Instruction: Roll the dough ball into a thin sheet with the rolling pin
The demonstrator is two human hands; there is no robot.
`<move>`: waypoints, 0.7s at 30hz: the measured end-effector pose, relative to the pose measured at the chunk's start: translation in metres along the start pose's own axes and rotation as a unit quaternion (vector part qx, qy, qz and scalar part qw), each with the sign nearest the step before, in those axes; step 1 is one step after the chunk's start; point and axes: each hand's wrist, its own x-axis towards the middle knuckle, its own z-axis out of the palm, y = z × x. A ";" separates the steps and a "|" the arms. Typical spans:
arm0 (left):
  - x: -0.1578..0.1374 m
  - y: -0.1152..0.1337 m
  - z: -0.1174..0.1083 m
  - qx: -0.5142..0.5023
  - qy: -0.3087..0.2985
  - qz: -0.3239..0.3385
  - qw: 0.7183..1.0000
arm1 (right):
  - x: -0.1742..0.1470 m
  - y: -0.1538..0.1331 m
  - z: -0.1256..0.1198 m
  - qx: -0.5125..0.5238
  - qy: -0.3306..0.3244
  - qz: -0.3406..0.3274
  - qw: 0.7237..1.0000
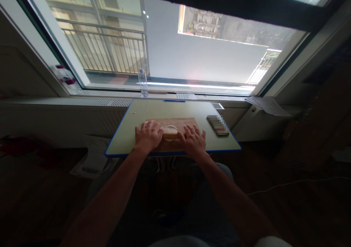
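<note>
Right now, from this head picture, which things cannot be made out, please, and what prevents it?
Head view:
Rolling pin: its ends, covered by the left hand and right hand.
Dough: its middle, under the rolling pin.
Phone-shaped thing: its face, pixelated.
Loose papers: any print, too small and blurred.

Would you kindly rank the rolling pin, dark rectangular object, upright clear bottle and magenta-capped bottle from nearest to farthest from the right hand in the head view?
1. Rolling pin: touching the right hand, on its left.
2. Dark rectangular object: on the table, to the hand's right.
3. Upright clear bottle: ahead, left, by the window.
4. Magenta-capped bottle: farther left, window's corner.
</note>
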 end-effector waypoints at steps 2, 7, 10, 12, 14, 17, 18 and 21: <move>0.010 0.000 -0.001 -0.001 -0.027 -0.010 1.000 | 0.011 0.000 -0.001 -0.002 -0.013 -0.001 1.000; 0.034 -0.001 -0.002 0.000 -0.080 -0.025 0.996 | 0.034 0.001 -0.001 -0.017 -0.030 -0.015 0.999; 0.045 -0.001 -0.003 0.003 -0.110 -0.030 0.994 | 0.044 0.002 0.000 -0.027 -0.034 -0.015 0.999; 0.052 -0.001 -0.004 0.003 -0.128 -0.035 0.991 | 0.049 0.002 0.000 -0.030 -0.034 -0.019 0.999; 0.059 -0.002 -0.004 0.004 -0.143 -0.038 0.989 | 0.055 0.003 0.001 -0.032 -0.034 -0.021 0.999; 0.071 -0.003 -0.005 0.007 -0.165 -0.035 0.986 | 0.064 0.004 0.002 -0.032 -0.043 -0.015 0.998; 0.074 -0.003 -0.005 0.009 -0.171 -0.034 0.985 | 0.068 0.004 0.003 -0.033 -0.050 -0.013 0.998; 0.085 -0.002 -0.006 0.013 -0.186 -0.036 0.982 | 0.079 0.005 0.004 -0.026 -0.072 -0.006 0.997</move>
